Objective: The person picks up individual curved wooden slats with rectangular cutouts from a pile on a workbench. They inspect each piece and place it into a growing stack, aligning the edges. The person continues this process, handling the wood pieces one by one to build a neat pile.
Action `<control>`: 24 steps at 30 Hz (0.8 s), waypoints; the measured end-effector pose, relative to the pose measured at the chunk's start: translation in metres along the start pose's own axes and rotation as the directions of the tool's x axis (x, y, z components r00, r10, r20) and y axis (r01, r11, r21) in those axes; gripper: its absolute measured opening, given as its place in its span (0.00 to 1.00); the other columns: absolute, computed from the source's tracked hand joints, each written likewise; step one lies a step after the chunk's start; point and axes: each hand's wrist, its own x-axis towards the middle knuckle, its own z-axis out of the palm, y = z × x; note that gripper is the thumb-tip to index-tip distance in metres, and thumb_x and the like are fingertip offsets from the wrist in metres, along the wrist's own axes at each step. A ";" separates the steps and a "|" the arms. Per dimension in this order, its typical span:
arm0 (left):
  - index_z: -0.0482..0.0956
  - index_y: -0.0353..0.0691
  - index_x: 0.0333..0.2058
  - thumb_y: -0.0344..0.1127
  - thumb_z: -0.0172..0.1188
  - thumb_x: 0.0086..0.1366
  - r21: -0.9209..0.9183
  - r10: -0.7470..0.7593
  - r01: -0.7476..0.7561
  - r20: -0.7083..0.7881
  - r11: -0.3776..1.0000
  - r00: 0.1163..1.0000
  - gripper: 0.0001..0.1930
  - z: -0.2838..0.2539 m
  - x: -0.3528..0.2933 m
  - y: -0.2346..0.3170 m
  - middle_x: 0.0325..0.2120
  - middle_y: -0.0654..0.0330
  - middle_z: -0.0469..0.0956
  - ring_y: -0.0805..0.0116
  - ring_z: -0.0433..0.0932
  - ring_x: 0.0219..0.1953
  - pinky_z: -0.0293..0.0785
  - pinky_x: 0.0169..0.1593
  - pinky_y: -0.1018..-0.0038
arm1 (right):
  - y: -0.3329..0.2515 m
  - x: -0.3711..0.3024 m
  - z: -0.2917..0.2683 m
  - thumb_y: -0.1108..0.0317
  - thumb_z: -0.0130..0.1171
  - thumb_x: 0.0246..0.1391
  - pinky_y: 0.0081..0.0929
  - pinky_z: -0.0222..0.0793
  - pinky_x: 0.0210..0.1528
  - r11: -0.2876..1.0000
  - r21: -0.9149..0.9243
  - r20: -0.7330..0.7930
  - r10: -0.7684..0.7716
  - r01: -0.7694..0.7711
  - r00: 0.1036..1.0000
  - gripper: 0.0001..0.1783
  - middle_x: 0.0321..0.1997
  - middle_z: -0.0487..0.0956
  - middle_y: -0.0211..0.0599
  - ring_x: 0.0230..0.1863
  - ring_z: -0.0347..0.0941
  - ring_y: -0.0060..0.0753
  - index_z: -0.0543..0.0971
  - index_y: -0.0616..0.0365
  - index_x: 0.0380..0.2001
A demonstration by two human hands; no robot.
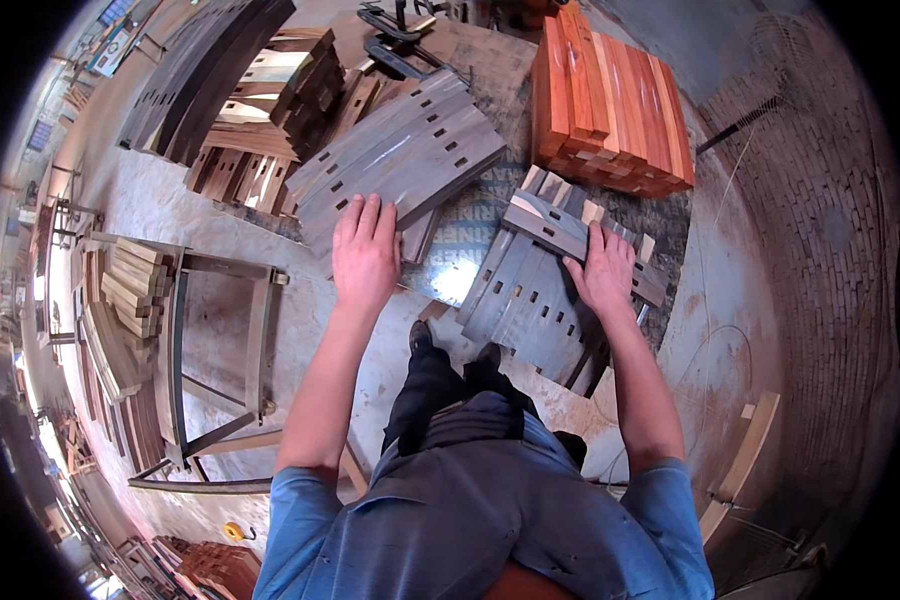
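Observation:
My left hand point(367, 255) rests with its fingers laid flat on the near edge of a row of dark slotted boards point(395, 140). These lie side by side on the table, with small rectangular holes along both ends. On the right, my right hand point(607, 270) is closed over a single dark wooden slat point(545, 222), fingers across its top and thumb on the near side. That slat lies crosswise over another group of dark slotted boards point(515, 300). Paler wood ends stick out past its far side. The underside of my right hand's grip is hidden.
A stack of reddish-orange wood point(610, 110) stands at the table's far right. Black clamps point(400, 45) lie at the back. More dark boards point(205, 75) and pale pieces are piled far left. A frame rack point(175, 350) with wood strips stands left, and a brick wall point(830, 230) right.

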 end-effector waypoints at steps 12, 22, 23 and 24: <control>0.79 0.40 0.45 0.33 0.60 0.60 -0.254 -0.163 0.198 0.152 0.947 0.975 0.13 -0.012 -0.010 0.047 0.52 0.49 0.73 0.48 0.79 0.44 0.78 0.44 0.61 | -0.002 0.001 0.000 0.53 0.69 0.45 0.45 0.54 0.64 1.000 0.011 -0.045 0.002 -0.001 0.999 0.40 0.57 0.70 0.46 0.58 0.64 0.48 0.67 0.59 0.59; 0.75 0.34 0.47 0.40 0.64 0.56 -0.080 -0.068 0.067 -0.015 0.995 0.998 0.22 -0.012 0.030 0.020 0.42 0.49 0.79 0.50 0.74 0.50 0.69 0.51 0.57 | -0.002 0.001 0.001 0.53 0.69 0.45 0.47 0.53 0.65 1.000 0.002 -0.028 -0.004 0.004 1.000 0.42 0.57 0.70 0.48 0.59 0.64 0.49 0.65 0.59 0.60; 0.75 0.33 0.47 0.40 0.65 0.56 -0.089 -0.073 0.074 0.018 0.993 0.997 0.23 -0.009 0.029 0.018 0.43 0.50 0.79 0.50 0.73 0.51 0.68 0.52 0.58 | -0.003 0.001 0.000 0.53 0.69 0.45 0.47 0.53 0.65 1.000 0.000 -0.022 -0.001 0.001 1.000 0.42 0.57 0.70 0.48 0.59 0.64 0.49 0.65 0.59 0.60; 0.74 0.33 0.48 0.41 0.65 0.55 -0.098 -0.078 0.082 0.050 0.992 0.996 0.25 -0.008 0.027 0.016 0.44 0.50 0.78 0.49 0.72 0.52 0.67 0.52 0.58 | -0.003 0.001 0.000 0.53 0.69 0.45 0.47 0.53 0.65 1.000 -0.002 -0.016 0.002 -0.002 1.000 0.42 0.57 0.69 0.48 0.59 0.64 0.49 0.64 0.59 0.60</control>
